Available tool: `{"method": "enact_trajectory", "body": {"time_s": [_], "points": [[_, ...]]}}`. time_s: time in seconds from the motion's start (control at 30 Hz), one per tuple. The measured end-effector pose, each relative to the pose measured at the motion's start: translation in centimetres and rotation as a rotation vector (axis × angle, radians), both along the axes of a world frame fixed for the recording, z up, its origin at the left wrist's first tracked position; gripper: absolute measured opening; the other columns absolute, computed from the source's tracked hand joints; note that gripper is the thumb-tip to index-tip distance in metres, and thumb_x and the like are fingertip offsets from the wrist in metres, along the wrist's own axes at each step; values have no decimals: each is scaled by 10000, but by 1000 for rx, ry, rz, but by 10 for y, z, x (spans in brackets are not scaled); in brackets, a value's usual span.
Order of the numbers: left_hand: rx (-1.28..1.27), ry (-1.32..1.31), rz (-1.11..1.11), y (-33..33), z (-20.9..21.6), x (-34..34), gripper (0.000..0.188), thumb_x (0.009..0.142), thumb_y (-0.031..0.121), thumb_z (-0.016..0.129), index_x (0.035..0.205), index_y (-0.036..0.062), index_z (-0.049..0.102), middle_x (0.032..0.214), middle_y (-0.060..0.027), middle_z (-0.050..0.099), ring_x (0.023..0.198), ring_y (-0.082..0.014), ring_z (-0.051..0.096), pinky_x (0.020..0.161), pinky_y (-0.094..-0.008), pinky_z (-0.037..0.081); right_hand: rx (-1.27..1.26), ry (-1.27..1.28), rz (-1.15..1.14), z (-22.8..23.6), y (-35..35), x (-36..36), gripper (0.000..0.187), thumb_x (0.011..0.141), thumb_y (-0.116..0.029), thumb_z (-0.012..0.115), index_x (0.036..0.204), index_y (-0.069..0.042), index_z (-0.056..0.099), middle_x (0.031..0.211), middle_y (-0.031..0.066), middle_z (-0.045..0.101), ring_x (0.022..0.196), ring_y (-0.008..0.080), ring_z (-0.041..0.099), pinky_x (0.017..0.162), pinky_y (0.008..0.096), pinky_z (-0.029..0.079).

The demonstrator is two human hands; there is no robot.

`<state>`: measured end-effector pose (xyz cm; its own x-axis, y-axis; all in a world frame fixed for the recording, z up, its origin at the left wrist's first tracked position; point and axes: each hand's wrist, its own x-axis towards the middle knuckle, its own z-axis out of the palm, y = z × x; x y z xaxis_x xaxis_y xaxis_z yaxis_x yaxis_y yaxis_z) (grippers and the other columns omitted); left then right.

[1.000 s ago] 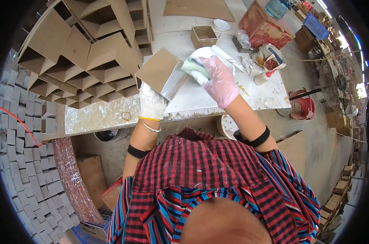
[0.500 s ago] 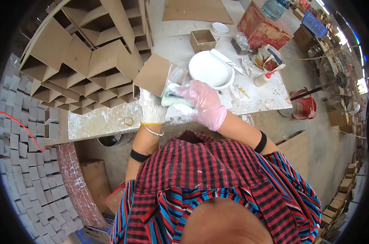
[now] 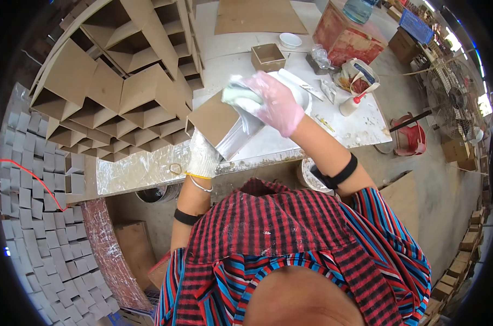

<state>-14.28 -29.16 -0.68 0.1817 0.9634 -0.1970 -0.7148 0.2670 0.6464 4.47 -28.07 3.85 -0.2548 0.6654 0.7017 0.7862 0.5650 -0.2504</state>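
My left hand (image 3: 203, 156), in a white knit glove with a yellow cuff, holds a brown fibreboard box (image 3: 209, 122) from its near side. A whitish, wet-looking coat covers the side (image 3: 234, 138) of the box that faces right. My right hand (image 3: 279, 103), in a thin pink glove, is closed around a pale green sponge (image 3: 236, 92) smeared with white, at the far edge of the box. Behind the right hand, a white round dish (image 3: 305, 99) is partly hidden, with a white flat stick (image 3: 296, 81) lying across its rim.
Stacked brown open boxes (image 3: 148, 89) rise at the left of the worktable (image 3: 132, 173). Farther back stand a small open box (image 3: 267, 56) and a white bowl (image 3: 290, 40). A red-capped bottle (image 3: 349, 106) and a tub (image 3: 358, 76) are to the right. Grey boxes (image 3: 45, 239) are piled at far left.
My right hand and the sponge have moved up and away from my left hand. The box has turned and shifted slightly, showing more of its coated side.
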Motion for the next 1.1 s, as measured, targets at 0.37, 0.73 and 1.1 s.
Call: {"method": "enact_trajectory", "body": {"time_s": [0.37,0.73,1.1], "points": [[203,42,-169,-3,-3,-15,354,940,265,406,1135,-13,509,1014,-157,594,874,-252,614,727,-366,548,-301,157,443,-6,-7,-29,443,788,-302,639,1206,-190,542,1032,83,580,974,261,554,853,371,458],[238,530,-130,-8,-36,-34,381,934,328,445,1136,17,532,956,-83,609,890,-191,588,739,-311,505,-306,33,436,21,-17,-61,375,776,-236,674,1134,-159,594,1087,85,610,870,254,582,834,333,468],[370,483,-249,-16,-52,-54,432,936,314,437,1264,34,458,1136,-74,563,1010,-167,554,833,-275,467,-280,-79,442,14,-16,-64,448,767,-253,671,1195,-206,549,945,98,583,907,279,574,796,373,470]]}}
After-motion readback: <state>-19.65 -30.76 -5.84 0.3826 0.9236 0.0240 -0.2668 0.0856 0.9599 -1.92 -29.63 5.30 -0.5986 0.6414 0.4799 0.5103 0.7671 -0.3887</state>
